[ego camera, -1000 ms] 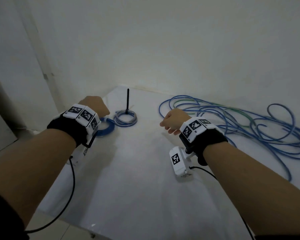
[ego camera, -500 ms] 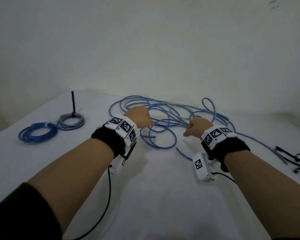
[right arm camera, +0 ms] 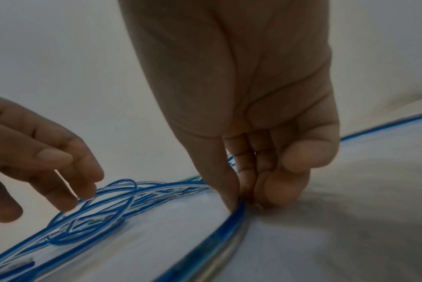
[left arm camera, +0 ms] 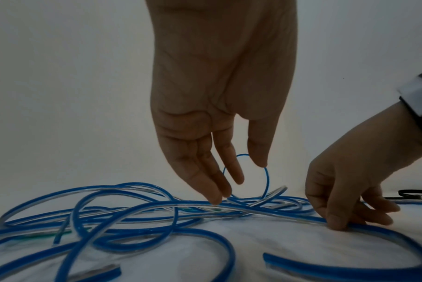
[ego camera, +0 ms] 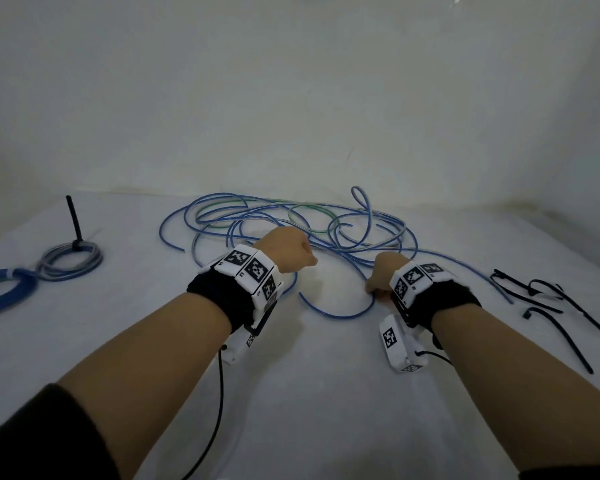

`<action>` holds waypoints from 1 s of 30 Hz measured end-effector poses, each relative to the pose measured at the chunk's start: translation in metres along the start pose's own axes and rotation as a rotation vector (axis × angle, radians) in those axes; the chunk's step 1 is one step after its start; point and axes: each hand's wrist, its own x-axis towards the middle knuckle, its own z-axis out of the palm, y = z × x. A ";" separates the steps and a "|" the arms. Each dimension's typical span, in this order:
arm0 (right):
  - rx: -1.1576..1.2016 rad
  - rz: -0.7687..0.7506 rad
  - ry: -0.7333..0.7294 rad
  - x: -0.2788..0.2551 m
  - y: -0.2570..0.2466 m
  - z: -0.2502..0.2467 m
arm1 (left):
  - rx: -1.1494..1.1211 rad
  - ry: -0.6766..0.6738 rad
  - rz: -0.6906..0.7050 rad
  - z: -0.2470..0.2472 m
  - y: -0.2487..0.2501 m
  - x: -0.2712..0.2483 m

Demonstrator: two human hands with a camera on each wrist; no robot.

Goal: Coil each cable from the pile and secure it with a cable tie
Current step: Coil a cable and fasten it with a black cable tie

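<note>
A loose pile of blue cables (ego camera: 291, 220), with a green strand among them, lies at the back middle of the white table (ego camera: 326, 393). My left hand (ego camera: 291, 252) hovers over the pile's near edge. Its fingers (left arm camera: 214, 190) point straight down, the tips just touching a blue strand (left arm camera: 157, 207). To the right, my right hand (ego camera: 378, 284) is down on the table, thumb and fingers pinching a blue cable (right arm camera: 229, 225) whose free end curves toward me (ego camera: 333, 313). Black cable ties (ego camera: 541, 299) lie loose at the right.
Two tied coils sit at the far left: a blue coil (ego camera: 4, 289) and a grey coil (ego camera: 71, 261) with a black tie tail (ego camera: 74, 220) sticking up. A pale wall stands close behind the table. Bare white surface lies in front of my hands.
The view has swung right, from the finished coils to the loose pile. Both hands moved over the pile; the right hand dropped to the table and pinched a blue cable.
</note>
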 end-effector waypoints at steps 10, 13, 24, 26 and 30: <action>1.044 -0.023 0.034 -0.006 -0.001 -0.032 | 0.048 -0.272 0.186 0.015 0.025 -0.008; 1.229 -0.120 0.150 -0.018 -0.003 -0.047 | -0.126 -0.245 0.206 0.012 0.027 -0.009; 1.036 -0.431 0.330 -0.047 -0.012 -0.050 | -1.101 0.181 0.300 -0.031 0.055 -0.044; 0.979 -0.431 0.370 -0.047 -0.017 -0.045 | -1.252 0.139 0.302 -0.039 0.060 -0.048; 1.059 -0.425 0.300 -0.049 -0.023 -0.038 | -1.378 0.136 0.414 -0.049 0.063 -0.058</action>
